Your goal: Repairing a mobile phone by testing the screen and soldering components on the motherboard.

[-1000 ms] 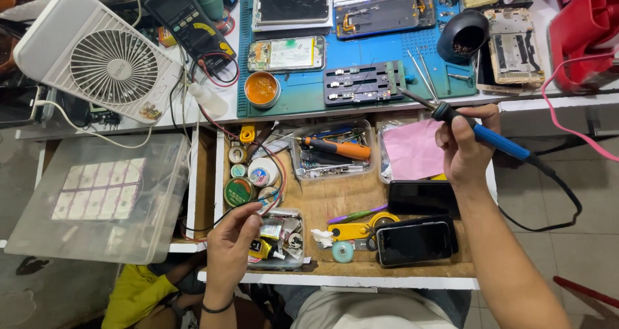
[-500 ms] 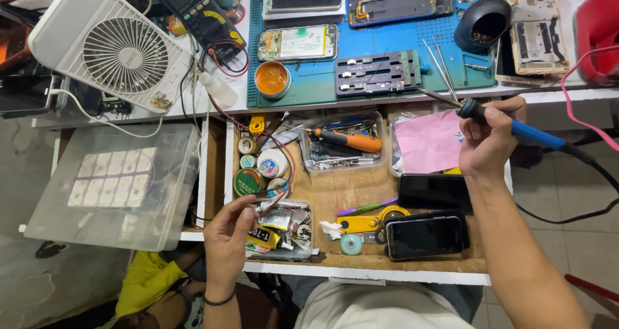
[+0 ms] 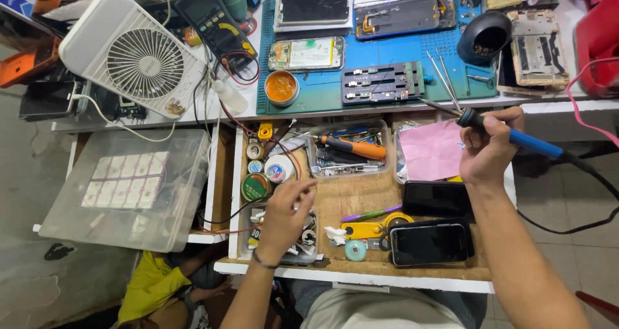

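Two phones [image 3: 431, 242] nr drawer [image 3: 361, 203] front, tins [image 3: 256, 187] left.

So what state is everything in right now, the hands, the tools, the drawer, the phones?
Right hand: gripping the soldering iron, tip toward the blue mat.
Left hand: over the open drawer, fingertips pinched; contents unclear.
Flux tin: lid off.
Fan: cannot tell if running.
Two phones: screens dark.

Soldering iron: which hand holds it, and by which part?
The right hand holds the soldering iron, fingers around its blue handle near the black collar.
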